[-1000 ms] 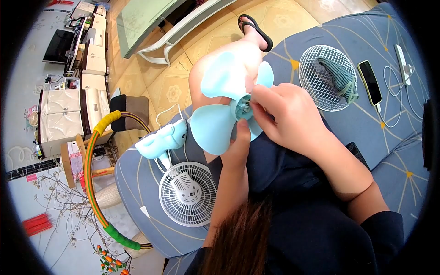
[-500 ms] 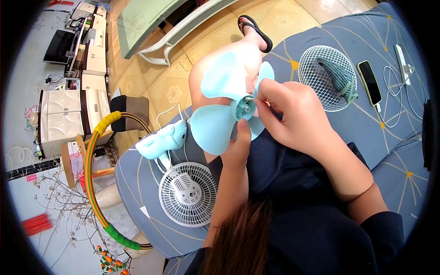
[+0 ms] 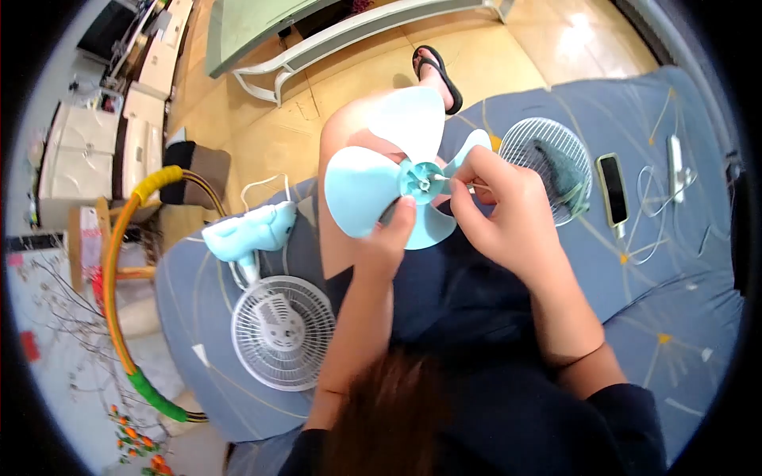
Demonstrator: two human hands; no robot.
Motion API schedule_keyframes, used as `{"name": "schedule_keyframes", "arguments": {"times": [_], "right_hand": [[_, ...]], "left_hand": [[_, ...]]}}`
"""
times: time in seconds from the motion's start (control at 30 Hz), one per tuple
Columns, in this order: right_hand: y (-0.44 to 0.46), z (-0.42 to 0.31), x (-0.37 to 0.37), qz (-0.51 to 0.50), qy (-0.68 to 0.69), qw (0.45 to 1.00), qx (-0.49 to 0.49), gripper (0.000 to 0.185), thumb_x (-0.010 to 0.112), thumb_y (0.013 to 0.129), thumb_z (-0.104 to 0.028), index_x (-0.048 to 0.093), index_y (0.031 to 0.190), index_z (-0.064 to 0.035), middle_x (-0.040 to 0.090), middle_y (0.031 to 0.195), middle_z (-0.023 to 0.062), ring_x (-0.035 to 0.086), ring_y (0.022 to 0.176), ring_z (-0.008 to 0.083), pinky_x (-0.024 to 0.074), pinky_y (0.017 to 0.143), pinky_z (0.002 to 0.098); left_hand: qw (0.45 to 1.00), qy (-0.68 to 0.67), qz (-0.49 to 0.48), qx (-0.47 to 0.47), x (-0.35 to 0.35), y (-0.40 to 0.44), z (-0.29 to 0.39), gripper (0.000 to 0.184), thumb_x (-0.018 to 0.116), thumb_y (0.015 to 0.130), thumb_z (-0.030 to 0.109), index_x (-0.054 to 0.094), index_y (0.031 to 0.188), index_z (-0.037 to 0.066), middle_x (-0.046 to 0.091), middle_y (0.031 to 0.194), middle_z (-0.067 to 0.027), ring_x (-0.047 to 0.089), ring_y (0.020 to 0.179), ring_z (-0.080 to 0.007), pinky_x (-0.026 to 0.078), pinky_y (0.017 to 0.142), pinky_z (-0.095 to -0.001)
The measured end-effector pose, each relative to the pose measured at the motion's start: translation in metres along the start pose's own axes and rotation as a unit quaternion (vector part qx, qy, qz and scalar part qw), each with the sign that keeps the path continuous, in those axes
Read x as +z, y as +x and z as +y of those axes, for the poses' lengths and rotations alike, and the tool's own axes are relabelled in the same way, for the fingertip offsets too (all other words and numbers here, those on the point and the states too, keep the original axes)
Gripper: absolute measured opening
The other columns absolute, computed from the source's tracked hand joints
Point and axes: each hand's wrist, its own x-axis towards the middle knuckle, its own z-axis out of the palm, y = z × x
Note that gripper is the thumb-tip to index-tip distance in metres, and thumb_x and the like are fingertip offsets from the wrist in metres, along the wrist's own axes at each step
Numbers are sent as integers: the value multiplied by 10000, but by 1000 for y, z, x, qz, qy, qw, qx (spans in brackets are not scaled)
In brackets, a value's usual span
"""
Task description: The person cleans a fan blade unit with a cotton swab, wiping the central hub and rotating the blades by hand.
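Observation:
A light blue fan blade (image 3: 361, 190) is held above my lap, its hub (image 3: 415, 179) turned up toward me. My left hand (image 3: 382, 246) grips it from below, thumb pressed near the hub. Pinched in my right hand (image 3: 512, 214) is a thin white cotton swab (image 3: 441, 178), its tip at the hub's inside. To the left lies a light blue animal-shaped fan body (image 3: 254, 232) joined to a white rear grille (image 3: 282, 333). A round white front grille (image 3: 512, 151) rests on the right with a dark striped cloth (image 3: 558, 170) in it.
Everything lies on a grey-blue patterned sofa cover (image 3: 206, 301). Right of the front grille are a phone (image 3: 612, 190) on a cable and a white power strip (image 3: 676, 166). A hoop (image 3: 117, 278) leans at the left; a glass-topped table (image 3: 246, 36) stands ahead.
The fan blade has turned so its hub faces me more. The cotton swab in my right hand now shows more clearly at the hub. The whole view has shifted slightly.

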Motion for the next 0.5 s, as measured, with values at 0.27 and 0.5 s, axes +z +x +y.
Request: {"name": "schedule_keyframes", "arguments": {"times": [0.27,0.5], "right_hand": [[7,-11,-27,101,143,984,45,43,592,906,42,556,884,47,620,809,53,610,755,63,536,688,223],[16,-19,-51,187,59,980,18,38,609,907,29,572,903,34,629,796,39,590,703,46,488,652,187]], "left_hand": [[944,-259,-119,-168,35,63,43,521,623,823,82,476,1309,-31,619,1169,-174,658,1021,-271,557,873,-369],[876,-380,-226,-193,88,113,8,489,632,848,248,513,1267,27,671,1132,-265,669,1080,-312,564,754,-326]]}}
